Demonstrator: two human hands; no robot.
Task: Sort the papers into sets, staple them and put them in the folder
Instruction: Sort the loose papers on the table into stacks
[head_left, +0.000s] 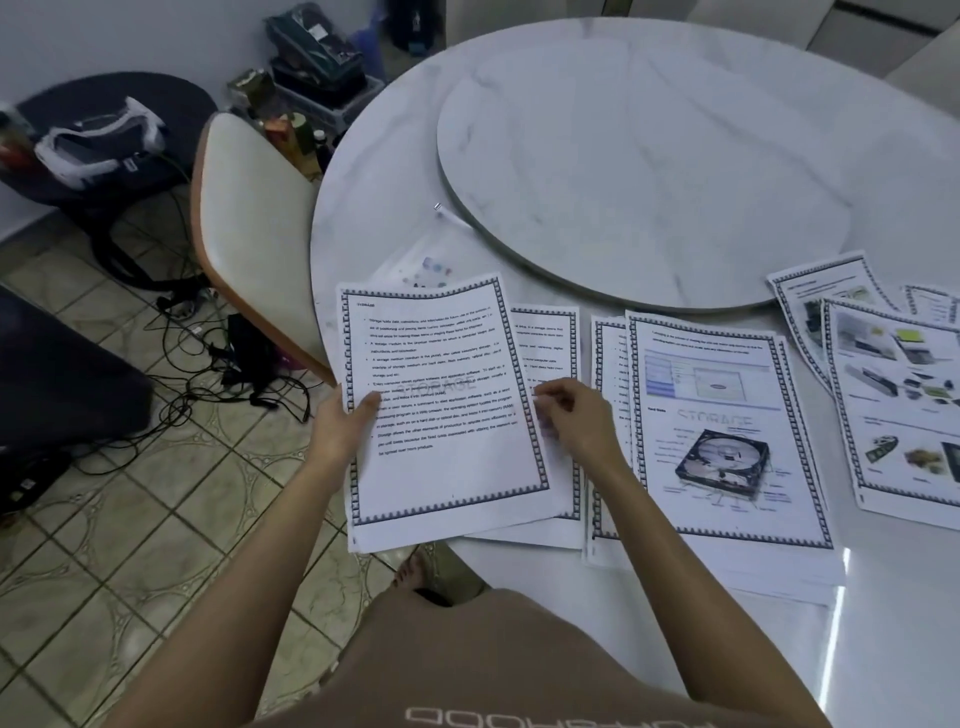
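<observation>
"STORAGE" watermark across bordered page

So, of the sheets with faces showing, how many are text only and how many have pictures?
With pictures: 3, disk page, parts page, page behind it
Text only: 3, held sheet, sheet under it, strip beside disk page
Cannot tell: 1, far-right sheet
Total: 7

Two grips show: the left grip and the right grip. One bordered sheet is in the left grip. Three groups of papers lie on the one desk: a near pile under both grips, a hard-disk pile just right of the right grip, and a loose spread well right of it. One turntable lies beyond the grips.
</observation>
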